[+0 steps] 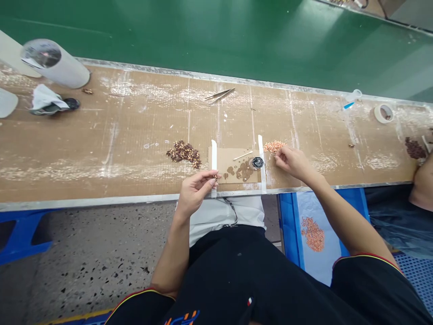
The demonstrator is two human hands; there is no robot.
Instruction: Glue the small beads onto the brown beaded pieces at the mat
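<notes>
My left hand (pixel 198 192) is pinched closed at the left edge of a taped cardboard piece (pixel 223 155). A small brownish bit shows at its fingertips, too small to name. My right hand (pixel 292 162) has its fingers closed at the edge of a pile of small orange pieces (pixel 273 146); whatever they hold is hidden. On the cardboard, between two strips of white tape (pixel 214 155), lie a cotton swab (pixel 242 155) and a small round pot of black paste (pixel 257 162), beside dark wet stains. Left of it sits a pile of dark brown and gold pieces (pixel 184 153).
Tweezers (pixel 219 95) lie farther back on the cardboard-covered table. A tape roll (pixel 384 113) and a blue-tipped tool (pixel 348 105) are at the right, white cylinders (pixel 56 63) at the left. Below, a blue tray (pixel 292 230) holds more orange pieces. Another person's arm (pixel 422 183) shows far right.
</notes>
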